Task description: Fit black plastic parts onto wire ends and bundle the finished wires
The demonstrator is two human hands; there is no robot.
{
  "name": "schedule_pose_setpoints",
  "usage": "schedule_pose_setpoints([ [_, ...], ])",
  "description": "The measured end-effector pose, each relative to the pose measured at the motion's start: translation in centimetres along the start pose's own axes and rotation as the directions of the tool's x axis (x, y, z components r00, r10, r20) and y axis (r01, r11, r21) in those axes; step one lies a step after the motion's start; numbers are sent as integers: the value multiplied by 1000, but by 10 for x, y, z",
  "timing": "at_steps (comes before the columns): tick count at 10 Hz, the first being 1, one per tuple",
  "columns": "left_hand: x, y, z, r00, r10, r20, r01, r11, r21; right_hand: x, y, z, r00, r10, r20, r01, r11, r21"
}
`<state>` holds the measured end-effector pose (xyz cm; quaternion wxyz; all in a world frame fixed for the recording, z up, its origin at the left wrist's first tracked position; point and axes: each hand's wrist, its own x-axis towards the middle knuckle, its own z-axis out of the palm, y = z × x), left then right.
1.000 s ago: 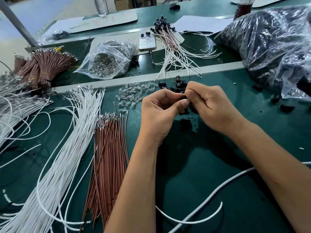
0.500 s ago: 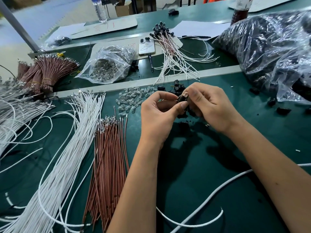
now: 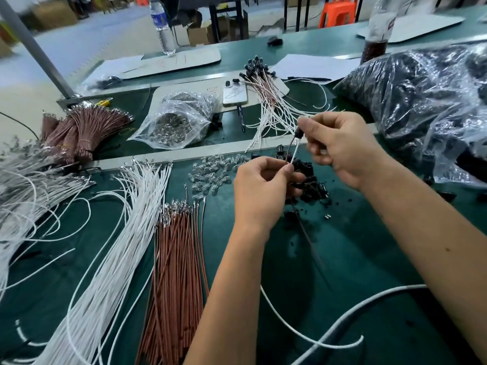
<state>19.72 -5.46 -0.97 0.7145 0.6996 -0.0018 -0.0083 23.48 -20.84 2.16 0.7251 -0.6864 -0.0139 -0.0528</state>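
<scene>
While right hand (image 3: 340,146) pinches black part (image 3: 298,133), left hand (image 3: 259,192) hides wire ends

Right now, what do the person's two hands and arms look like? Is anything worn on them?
Both the left hand and the right hand are bare: no gloves, rings, watch or bands visible. Both forearms are bare too, with no sleeves in view. The right forearm shows a few small dark marks. Fingernails look short and unpainted.
</scene>
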Motion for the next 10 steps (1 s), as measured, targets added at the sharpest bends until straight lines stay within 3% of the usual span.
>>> schedule_pose_setpoints([
  [2,52,32,28,990,-18,-143,8,998,-70,34,-19,10,989,129,69,-128,992,-22],
  [3,86,42,41,983,-47,-179,36,997,-64,62,-27,6,991,121,59,-117,991,-64],
  [4,115,50,52,985,-115,-131,97,986,-137,111,-36,4,992,129,-5,-127,969,-211],
  [6,165,64,58,991,-92,-97,109,975,192,228,-30,5,969,230,-86,-241,824,-513],
  [7,174,60,59,992,-69,-107,99,944,315,264,-17,10,976,182,-117,-213,717,-663],
  [9,183,48,48,987,23,-161,49,902,429,292,-3,19,987,149,-54,-148,740,-656],
  [10,170,40,39,983,60,-173,20,903,428,275,0,7,984,66,-166,-158,759,-632],
])
